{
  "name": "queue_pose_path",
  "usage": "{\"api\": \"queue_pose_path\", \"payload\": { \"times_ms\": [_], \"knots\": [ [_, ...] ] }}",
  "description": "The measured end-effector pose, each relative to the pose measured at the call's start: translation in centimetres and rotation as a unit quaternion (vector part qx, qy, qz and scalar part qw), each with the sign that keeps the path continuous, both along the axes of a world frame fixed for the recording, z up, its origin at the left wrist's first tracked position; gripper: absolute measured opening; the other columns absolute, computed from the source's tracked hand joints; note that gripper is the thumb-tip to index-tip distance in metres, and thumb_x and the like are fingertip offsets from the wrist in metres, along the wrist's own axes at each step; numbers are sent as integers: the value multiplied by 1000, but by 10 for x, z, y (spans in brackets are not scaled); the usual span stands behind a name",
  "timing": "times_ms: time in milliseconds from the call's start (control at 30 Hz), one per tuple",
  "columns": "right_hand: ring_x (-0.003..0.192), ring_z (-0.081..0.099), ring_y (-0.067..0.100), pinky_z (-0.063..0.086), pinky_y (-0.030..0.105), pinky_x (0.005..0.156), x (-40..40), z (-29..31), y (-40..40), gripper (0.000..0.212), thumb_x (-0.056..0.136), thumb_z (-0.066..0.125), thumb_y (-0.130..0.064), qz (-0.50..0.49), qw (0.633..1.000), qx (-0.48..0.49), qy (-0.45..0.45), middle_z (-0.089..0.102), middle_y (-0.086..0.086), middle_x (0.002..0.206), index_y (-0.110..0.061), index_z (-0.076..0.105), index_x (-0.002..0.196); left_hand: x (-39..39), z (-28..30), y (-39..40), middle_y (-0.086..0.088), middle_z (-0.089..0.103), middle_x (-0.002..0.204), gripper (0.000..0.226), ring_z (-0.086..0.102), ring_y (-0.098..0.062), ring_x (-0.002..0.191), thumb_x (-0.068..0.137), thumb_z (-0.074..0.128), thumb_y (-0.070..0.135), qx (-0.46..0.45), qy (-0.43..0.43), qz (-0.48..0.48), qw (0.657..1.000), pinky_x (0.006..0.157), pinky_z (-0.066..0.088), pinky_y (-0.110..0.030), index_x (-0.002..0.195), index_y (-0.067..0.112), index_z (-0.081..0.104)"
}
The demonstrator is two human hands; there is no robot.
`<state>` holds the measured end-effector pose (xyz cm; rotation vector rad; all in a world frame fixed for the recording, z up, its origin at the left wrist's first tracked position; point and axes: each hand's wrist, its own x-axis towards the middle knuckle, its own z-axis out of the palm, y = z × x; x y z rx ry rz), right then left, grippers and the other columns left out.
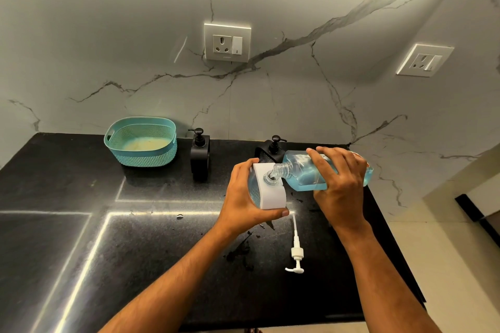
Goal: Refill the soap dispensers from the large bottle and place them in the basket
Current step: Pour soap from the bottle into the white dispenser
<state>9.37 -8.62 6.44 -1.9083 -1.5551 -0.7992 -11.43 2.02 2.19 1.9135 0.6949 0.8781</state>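
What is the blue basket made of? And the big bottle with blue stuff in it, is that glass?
The basket looks like moulded plastic: matte teal, with walls full of tiny regular holes and a cut-out handle. The large bottle is clear, and the blue liquid shows through it. Its see-through threaded neck suggests plastic rather than glass, though the picture can't settle that.

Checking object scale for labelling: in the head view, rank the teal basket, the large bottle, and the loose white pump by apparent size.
1. teal basket, though farther away.
2. large bottle, partly covered by the right hand, so close to the basket.
3. white pump, clearly smallest.
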Motion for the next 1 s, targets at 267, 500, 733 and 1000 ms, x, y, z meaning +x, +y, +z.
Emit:
{"api": "queue_pose_path", "payload": {
  "times_ms": [267,500,733,1000],
  "knots": [
    [126,54,34,39,50,103,-1,0,-1,73,68,92,-18,2,1000,5,-7,65,13,132,-13,66,136,0,-1,0,9,45,140,120,48,-7,132,53,94,66,0,-1,2,1000,111,47,-26,151,24,39],
    [126,54,35,38,50,104,-1,1,-1,72,68,91,-20,4,1000,3,-4,65,13,133,-12,66,136,0,0,0,9,45,140,120,48,-7,131,53,93,67,2,2,2,1000,111,48,-29,151,23,39],
    [126,53,35,39,51,104,0,-1,-1,76,66,93,-18,4,1000,0,-5,65,14,133,-13,65,137,0,-1,0,9,44,141,121,47,-6,132,53,93,67,0,2,2,1000,110,47,-25,151,23,38],
    [126,53,34,40,50,103,0,-2,-1,77,66,94,-17,3,1000,-6,0,65,13,133,-12,65,137,0,0,0,9,45,140,121,49,-7,131,53,93,67,-1,-2,3,1000,110,47,-24,151,24,38]
  ]
}}
